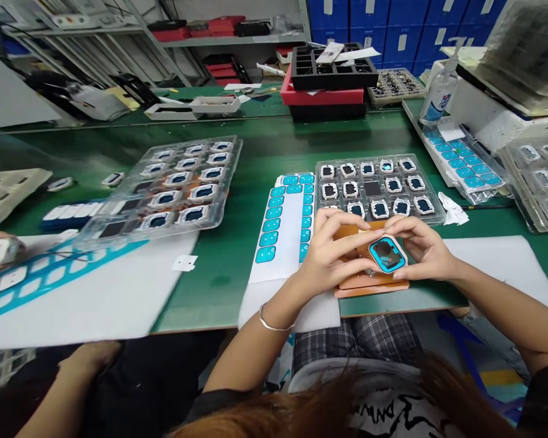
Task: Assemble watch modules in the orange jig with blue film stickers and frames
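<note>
Head view: watch case (388,254) between both hands.

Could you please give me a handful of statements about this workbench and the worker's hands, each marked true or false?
1. Both hands are on one square part with a blue frame. True: the left hand and the right hand pinch it from either side.
2. The part sits over a black metal block. False: it sits over an orange-brown fixture.
3. A clear tray of small square parts lies just beyond the hands. True.
4. The sheet of blue stickers lies to the right of that tray. False: it lies to its left.
5. The left wrist is bare. False: it wears a thin silver bracelet.
</note>
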The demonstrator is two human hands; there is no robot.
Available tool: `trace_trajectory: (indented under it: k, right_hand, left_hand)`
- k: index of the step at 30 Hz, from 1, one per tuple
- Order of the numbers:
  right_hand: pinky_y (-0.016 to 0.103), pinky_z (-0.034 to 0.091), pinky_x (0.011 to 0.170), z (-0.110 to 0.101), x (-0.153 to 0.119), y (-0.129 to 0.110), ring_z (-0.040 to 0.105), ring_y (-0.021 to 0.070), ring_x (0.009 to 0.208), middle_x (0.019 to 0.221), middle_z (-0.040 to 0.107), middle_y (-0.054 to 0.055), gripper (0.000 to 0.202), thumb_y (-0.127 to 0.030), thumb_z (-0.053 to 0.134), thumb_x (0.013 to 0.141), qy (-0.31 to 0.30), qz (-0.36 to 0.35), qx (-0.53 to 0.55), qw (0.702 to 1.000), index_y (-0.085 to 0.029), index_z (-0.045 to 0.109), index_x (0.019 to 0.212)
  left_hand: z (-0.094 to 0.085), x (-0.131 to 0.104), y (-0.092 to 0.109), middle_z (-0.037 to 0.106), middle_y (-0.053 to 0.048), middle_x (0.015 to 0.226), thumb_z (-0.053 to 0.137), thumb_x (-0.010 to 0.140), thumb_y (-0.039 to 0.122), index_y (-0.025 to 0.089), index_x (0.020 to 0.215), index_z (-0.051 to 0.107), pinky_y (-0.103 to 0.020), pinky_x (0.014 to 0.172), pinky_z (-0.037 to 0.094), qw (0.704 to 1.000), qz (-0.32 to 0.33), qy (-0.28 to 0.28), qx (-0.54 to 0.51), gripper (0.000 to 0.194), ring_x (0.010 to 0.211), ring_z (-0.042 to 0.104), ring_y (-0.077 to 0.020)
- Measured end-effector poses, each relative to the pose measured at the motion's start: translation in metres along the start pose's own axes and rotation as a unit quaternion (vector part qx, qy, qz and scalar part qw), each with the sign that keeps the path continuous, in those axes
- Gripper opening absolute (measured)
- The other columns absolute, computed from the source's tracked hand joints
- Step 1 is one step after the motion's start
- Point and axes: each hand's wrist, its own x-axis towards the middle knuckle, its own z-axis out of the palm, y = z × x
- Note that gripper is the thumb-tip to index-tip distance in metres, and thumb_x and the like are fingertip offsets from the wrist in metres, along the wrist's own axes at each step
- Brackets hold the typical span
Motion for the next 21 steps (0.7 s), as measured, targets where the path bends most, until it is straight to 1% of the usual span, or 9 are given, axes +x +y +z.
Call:
trace_trajectory:
  k: [8, 10, 12, 13, 15, 16, 18, 19, 21]
  right_hand:
    - [0.031, 0.054, 0.081, -0.003, 0.001, 0.000, 0.058, 0.0183, 0.096, 0.105, 0.055, 0.004, 0.051, -0.038, 0.081, 0.080, -0.006, -0.014, -0.035, 0.999, -0.031, 0.057, 0.124]
    - [0.032, 0.054, 0.083, -0.004, 0.001, 0.002, 0.059, 0.0191, 0.097, 0.105, 0.058, 0.004, 0.050, -0.038, 0.082, 0.078, 0.000, -0.014, -0.042, 0.999, -0.031, 0.059, 0.122]
    - [0.035, 0.055, 0.086, -0.007, 0.001, 0.004, 0.062, 0.0216, 0.101, 0.108, 0.062, 0.004, 0.050, -0.040, 0.083, 0.076, 0.014, 0.003, -0.035, 0.999, -0.031, 0.061, 0.119]
    - [0.037, 0.055, 0.088, -0.009, 0.002, 0.007, 0.064, 0.0232, 0.103, 0.109, 0.064, 0.005, 0.049, -0.041, 0.083, 0.076, 0.028, 0.021, -0.028, 0.999, -0.031, 0.061, 0.118]
    - [0.041, 0.055, 0.092, -0.015, 0.005, 0.012, 0.066, 0.0259, 0.108, 0.114, 0.066, 0.006, 0.046, -0.043, 0.081, 0.078, 0.079, 0.058, -0.028, 0.995, -0.030, 0.060, 0.117]
    - [0.042, 0.054, 0.095, -0.019, 0.007, 0.015, 0.066, 0.0266, 0.110, 0.116, 0.066, 0.006, 0.045, -0.044, 0.080, 0.079, 0.110, 0.068, -0.039, 0.991, -0.030, 0.060, 0.117]
    - [0.044, 0.051, 0.099, -0.027, 0.013, 0.021, 0.065, 0.0273, 0.113, 0.117, 0.066, 0.006, 0.043, -0.045, 0.079, 0.079, 0.163, 0.065, -0.084, 0.981, -0.030, 0.061, 0.116]
    - [0.044, 0.050, 0.101, -0.032, 0.016, 0.024, 0.065, 0.0276, 0.113, 0.118, 0.066, 0.006, 0.043, -0.047, 0.078, 0.079, 0.179, 0.060, -0.110, 0.976, -0.029, 0.061, 0.115]
    - [0.046, 0.049, 0.101, -0.040, 0.025, 0.028, 0.065, 0.0282, 0.111, 0.119, 0.066, 0.006, 0.044, -0.051, 0.077, 0.078, 0.191, 0.066, -0.169, 0.965, -0.028, 0.063, 0.113]
  left_hand:
    - [0.001, 0.000, 0.003, 0.066, -0.005, 0.107, 0.069, 0.084, 0.050, 0.029, 0.119, 0.065, -0.040, 0.090, 0.044, 1.000, 0.011, -0.001, 0.009, 0.041, 0.098, 0.057, -0.0185]
    - [0.000, 0.000, -0.002, 0.066, -0.005, 0.108, 0.070, 0.084, 0.052, 0.030, 0.119, 0.066, -0.040, 0.092, 0.043, 1.000, 0.011, -0.006, 0.009, 0.042, 0.100, 0.057, -0.0186]
    - [-0.006, 0.000, -0.015, 0.068, -0.004, 0.109, 0.071, 0.081, 0.056, 0.031, 0.119, 0.067, -0.040, 0.096, 0.042, 1.000, -0.021, -0.015, 0.013, 0.046, 0.104, 0.057, -0.0194]
    - [-0.011, 0.000, -0.025, 0.068, -0.004, 0.111, 0.072, 0.080, 0.057, 0.032, 0.120, 0.067, -0.040, 0.097, 0.042, 0.998, -0.060, -0.018, 0.012, 0.047, 0.105, 0.057, -0.0198]
    - [-0.026, -0.003, -0.048, 0.069, -0.004, 0.114, 0.071, 0.083, 0.052, 0.030, 0.119, 0.068, -0.037, 0.096, 0.045, 0.978, -0.211, -0.002, 0.009, 0.042, 0.105, 0.059, -0.0201]
    - [-0.035, -0.006, -0.060, 0.069, -0.005, 0.116, 0.068, 0.087, 0.046, 0.026, 0.118, 0.068, -0.034, 0.091, 0.048, 0.951, -0.310, 0.018, 0.008, 0.037, 0.102, 0.061, -0.0192]
    - [-0.051, -0.012, -0.080, 0.068, -0.008, 0.118, 0.055, 0.094, 0.037, 0.020, 0.120, 0.065, -0.030, 0.086, 0.050, 0.863, -0.496, 0.043, 0.079, 0.033, 0.099, 0.063, -0.0184]
    - [-0.058, -0.016, -0.087, 0.066, -0.008, 0.122, 0.054, 0.093, 0.035, 0.019, 0.121, 0.064, -0.030, 0.087, 0.050, 0.820, -0.558, 0.025, 0.124, 0.034, 0.102, 0.063, -0.0193]
    - [-0.067, -0.023, -0.094, 0.066, -0.011, 0.122, 0.063, 0.086, 0.036, 0.017, 0.115, 0.066, -0.035, 0.091, 0.050, 0.767, -0.620, -0.015, 0.164, 0.035, 0.107, 0.063, -0.0249]
